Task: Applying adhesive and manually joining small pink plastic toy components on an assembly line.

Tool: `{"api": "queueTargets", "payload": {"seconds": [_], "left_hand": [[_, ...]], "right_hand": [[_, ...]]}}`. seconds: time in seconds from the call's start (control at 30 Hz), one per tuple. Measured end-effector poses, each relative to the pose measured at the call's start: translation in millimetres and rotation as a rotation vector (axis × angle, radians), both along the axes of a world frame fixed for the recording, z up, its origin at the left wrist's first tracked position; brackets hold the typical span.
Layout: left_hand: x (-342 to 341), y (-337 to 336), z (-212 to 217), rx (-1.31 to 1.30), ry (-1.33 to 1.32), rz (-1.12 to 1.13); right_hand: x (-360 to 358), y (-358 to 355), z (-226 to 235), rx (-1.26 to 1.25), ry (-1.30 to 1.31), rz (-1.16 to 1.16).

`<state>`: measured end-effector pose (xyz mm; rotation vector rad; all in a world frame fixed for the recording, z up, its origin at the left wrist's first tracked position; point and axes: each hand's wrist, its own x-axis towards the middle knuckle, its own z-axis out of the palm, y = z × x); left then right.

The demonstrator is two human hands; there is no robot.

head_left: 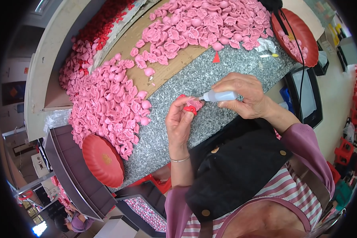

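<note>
**Glue bottle meets pink piece over the stone table**

A grey speckled table [222, 67] carries heaps of pink moulded pieces [107, 103] at left and far. A red ribbed plate [103, 160] lies near left. The right hand [244, 95] grips a small squeeze bottle [220, 96], nozzle touching the pink-and-red piece [192, 106] pinched by the left hand [179, 125].

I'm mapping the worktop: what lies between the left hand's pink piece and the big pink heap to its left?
In the head view, only bare speckled grey stone worktop separates the pink-and-red piece in the left hand from the pink heap.
</note>
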<state>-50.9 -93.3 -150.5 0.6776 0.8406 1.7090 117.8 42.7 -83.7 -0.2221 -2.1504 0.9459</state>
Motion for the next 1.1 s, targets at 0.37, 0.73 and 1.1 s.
{"api": "queueTargets", "payload": {"seconds": [0.37,0.73,1.1], "left_hand": [[-1.3,-0.2,-1.7,0.025,0.042,0.034],[-2.6,-0.6,-3.7,0.052,0.1,0.069],[-2.7,-1.2,-1.9,0.046,0.126,0.189]], "right_hand": [[-1.5,0.5,0.0,0.011,0.002,0.011],[-0.6,0.7,-0.8,0.012,0.001,0.007],[2.4,-2.5,-4.8,0.014,-0.011,0.002]]}}
